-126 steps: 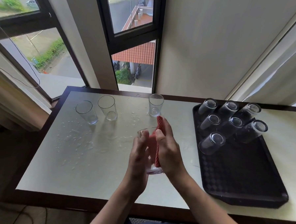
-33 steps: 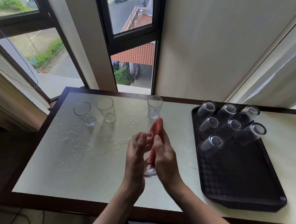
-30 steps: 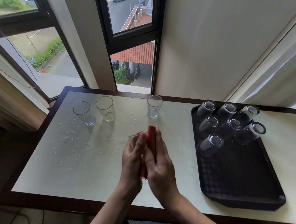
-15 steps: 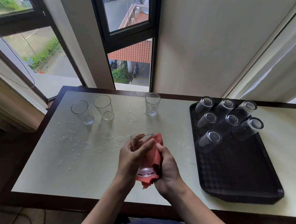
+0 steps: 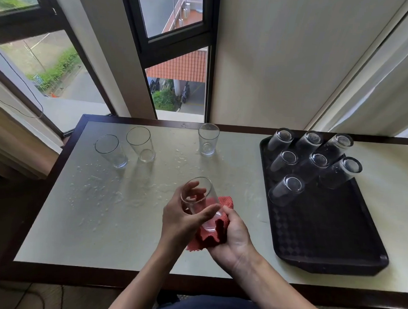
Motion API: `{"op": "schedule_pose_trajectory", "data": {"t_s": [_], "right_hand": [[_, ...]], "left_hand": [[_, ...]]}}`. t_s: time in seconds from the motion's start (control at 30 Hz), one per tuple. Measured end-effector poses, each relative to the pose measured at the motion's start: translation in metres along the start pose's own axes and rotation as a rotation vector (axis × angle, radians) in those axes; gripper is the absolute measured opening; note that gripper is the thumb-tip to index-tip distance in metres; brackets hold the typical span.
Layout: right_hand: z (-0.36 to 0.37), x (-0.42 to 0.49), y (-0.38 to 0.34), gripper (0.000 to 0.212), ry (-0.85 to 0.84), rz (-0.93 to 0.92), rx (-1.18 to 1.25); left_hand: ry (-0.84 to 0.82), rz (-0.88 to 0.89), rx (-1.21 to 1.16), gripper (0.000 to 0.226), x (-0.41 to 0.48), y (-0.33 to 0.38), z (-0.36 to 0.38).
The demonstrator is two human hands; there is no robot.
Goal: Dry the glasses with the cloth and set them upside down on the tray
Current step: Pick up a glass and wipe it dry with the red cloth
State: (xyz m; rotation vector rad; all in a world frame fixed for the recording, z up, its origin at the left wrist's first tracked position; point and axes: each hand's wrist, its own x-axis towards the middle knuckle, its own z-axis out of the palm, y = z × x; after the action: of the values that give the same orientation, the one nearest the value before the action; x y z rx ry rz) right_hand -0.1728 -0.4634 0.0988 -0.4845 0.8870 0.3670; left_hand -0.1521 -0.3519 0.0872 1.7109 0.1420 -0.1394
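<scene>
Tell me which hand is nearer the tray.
Right. The right hand, holding the cloth under the glass, sits just left of the tray, not touching it; the left hand grips the glass farther left.

On the table (image 5: 99, 231), the tray (image 5: 324, 231) sits to the right, with seven inverted glasses (image 5: 317, 161) on its far half. Three upright glasses (image 5: 141, 142) stand left of it, near the far edge. Front centre, the held glass (image 5: 199, 201) rests on the cloth (image 5: 217, 236).
</scene>
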Motion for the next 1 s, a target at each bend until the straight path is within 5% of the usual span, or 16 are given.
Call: {"op": "schedule_pose_trajectory", "data": {"t_s": [0.27,0.47,0.6,0.73,0.87,1.0], "right_hand": [[-0.001,0.007,-0.004,0.048,0.041,-0.030,-0.066],[-0.009,0.001,-0.008,0.038,0.089,-0.249,-0.353],[-0.010,-0.008,-0.018,0.030,0.015,-0.410,-0.493],[-0.007,-0.025,-0.020,0.030,-0.243,-0.605,-0.778],[-0.012,-0.026,-0.015,0.048,-0.278,-0.896,-1.486],[-0.004,-0.020,-0.032,0.063,-0.267,-0.704,-1.501]], "left_hand": [[0.032,0.020,-0.031,0.075,0.002,0.001,0.001],[0.044,0.028,0.038,0.076,0.010,0.003,-0.014],[-0.118,0.010,0.113,0.075,0.013,0.003,-0.023],[-0.282,0.026,0.235,0.065,0.010,0.005,-0.017],[-0.376,0.119,0.305,0.063,0.007,0.005,-0.012],[-0.493,0.269,0.624,0.070,0.008,0.016,-0.011]]}}
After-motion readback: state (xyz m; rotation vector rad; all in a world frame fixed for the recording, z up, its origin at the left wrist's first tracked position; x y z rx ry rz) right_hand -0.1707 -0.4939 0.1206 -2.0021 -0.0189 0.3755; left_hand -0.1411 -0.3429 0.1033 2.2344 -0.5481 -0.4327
